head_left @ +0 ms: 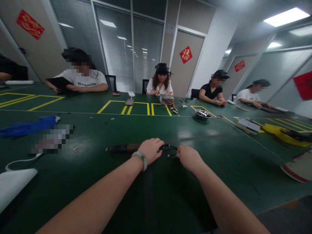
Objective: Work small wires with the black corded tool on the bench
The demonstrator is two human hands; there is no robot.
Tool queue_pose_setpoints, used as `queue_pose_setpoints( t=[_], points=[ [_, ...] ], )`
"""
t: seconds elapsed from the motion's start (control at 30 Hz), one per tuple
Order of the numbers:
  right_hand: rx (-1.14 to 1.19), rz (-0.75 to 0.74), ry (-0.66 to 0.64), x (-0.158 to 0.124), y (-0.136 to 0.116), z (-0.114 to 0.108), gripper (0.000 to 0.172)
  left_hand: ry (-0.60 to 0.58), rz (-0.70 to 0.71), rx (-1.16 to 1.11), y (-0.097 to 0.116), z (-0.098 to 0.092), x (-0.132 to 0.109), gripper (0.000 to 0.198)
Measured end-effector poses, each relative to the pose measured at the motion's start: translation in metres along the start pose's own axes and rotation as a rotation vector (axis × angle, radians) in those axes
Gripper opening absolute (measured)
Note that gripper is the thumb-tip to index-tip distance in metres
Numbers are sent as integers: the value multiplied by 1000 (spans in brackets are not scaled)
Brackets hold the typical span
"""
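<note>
A long, dark brown and black stick-like tool [122, 148] lies on the green table, a small metal tip at its left end. My left hand [151, 150], a pale bangle on its wrist, is closed over the tool's right end; part of that end is hidden under the fingers. From there a black cable [172, 147] loops across to my right hand [189, 158], whose fingers are closed on it. A small metal-ended plug [169, 155] sticks out to the left of the right fingers. Both hands are low over the tabletop.
On the left are a blue glove-like item [29, 126], a phone [51, 139] and a white device [14, 187] with a cord. Across the table stand a metal bowl [203, 114] and a water bottle [187, 98]. Several people sit along the far side.
</note>
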State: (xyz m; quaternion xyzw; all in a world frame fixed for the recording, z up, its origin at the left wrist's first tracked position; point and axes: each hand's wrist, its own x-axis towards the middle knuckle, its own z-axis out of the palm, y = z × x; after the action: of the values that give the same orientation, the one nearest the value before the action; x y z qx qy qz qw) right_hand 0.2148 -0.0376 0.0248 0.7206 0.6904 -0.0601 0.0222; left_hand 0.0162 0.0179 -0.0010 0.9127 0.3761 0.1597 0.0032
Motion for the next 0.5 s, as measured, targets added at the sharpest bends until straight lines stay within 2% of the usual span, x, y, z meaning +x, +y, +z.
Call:
queue_pose_setpoints(
  t=[0.17,0.33,0.4,0.5],
  points=[
    [183,140,194,18,21,5,13,-19,1,-44,-2,-6,-1,19],
    [349,29,156,25,25,11,18,-27,13,-13,-1,-8,-4,19],
    [337,-5,146,22,20,12,20,-9,13,5,1,-6,-5,17],
    [290,-41,118,18,13,10,12,10,-3,24,4,-3,-4,16]
  ],
)
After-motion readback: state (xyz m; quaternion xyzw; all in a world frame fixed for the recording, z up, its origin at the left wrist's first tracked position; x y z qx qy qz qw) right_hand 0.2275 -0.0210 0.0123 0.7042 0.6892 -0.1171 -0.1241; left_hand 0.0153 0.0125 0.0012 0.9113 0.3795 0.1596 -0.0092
